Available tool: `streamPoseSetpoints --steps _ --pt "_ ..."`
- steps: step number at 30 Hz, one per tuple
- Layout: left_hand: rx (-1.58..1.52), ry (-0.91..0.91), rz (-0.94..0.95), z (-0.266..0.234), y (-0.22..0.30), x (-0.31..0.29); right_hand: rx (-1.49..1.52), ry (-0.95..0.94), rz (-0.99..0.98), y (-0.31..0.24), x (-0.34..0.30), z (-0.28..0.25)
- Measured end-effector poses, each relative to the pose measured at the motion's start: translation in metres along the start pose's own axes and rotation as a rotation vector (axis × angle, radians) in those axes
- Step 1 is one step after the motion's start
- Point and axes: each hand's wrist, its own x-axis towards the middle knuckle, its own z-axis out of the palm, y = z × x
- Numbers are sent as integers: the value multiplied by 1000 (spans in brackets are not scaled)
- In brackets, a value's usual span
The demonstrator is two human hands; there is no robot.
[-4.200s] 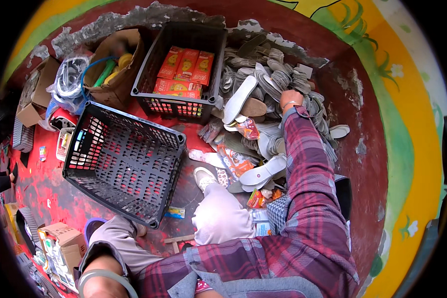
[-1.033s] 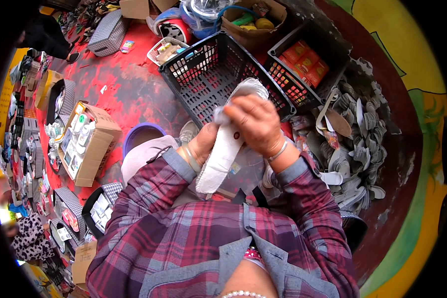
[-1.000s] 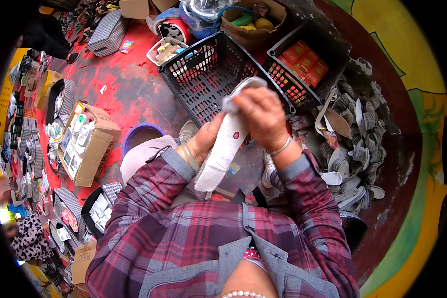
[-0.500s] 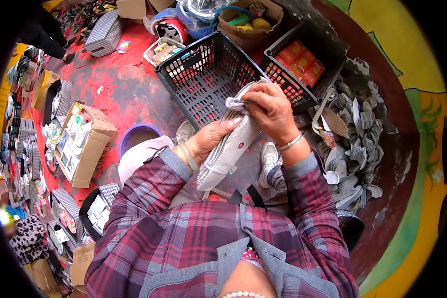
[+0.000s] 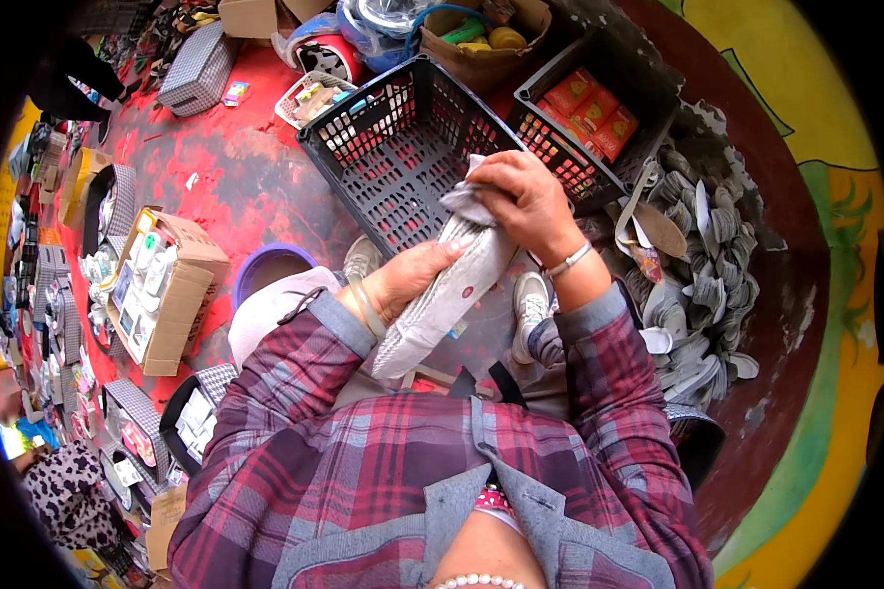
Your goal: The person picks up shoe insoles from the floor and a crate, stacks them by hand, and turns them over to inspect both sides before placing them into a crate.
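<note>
A stack of grey-white shoe insoles (image 5: 440, 306), marked with a small dark red round spot, slants in front of my body. My left hand (image 5: 410, 278) is wrapped round its middle from the left, thumb on top. At the upper end a grey strip of cloth (image 5: 469, 204) lies bunched across the stack. My right hand (image 5: 530, 201) is closed on this strip, fingers curled over it; its fingertips are partly hidden. To the right, a big heap of similar loose insoles (image 5: 692, 294) lies against the wall.
Beyond my hands stands a black slatted crate (image 5: 388, 172). Right of it, another black crate (image 5: 609, 182) holds orange-red boxes. A purple-rimmed tub (image 5: 255, 265) stands left of my knee. Farther left is a cardboard box (image 5: 192, 280) of small packaged goods. A person's dark-clothed leg (image 5: 77, 83) is at the upper left.
The grey strip now looks more bunched and folded over the stack's upper end, with my right hand still on it. The stack's lower end has shifted slightly left.
</note>
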Motion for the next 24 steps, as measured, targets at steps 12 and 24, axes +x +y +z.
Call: streamPoseSetpoints --steps 12,24 --pt "-336 3 141 0 18 8 199 394 158 2 5 -15" --pt "-311 13 313 -39 25 9 206 -61 -205 -73 -29 58"
